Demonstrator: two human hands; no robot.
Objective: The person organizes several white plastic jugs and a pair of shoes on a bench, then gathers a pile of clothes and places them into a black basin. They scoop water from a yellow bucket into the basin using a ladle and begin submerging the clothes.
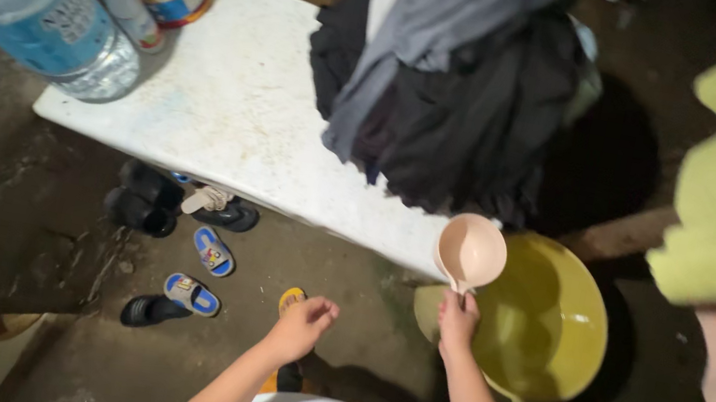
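Pink scoop (471, 250) in right hand (455, 323); basin (578, 299) partly hidden.

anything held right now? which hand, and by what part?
Right hand has a grip on the pink scoop by its short handle, over the yellow basin. Left hand holds nothing.

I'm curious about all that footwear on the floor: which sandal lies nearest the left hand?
The yellow sandal, just beside the left hand. The blue sandals and black shoes lie further left, nearer the white table.

Dark clothes pile (456, 91) crowds white slab (236, 111); left half open.
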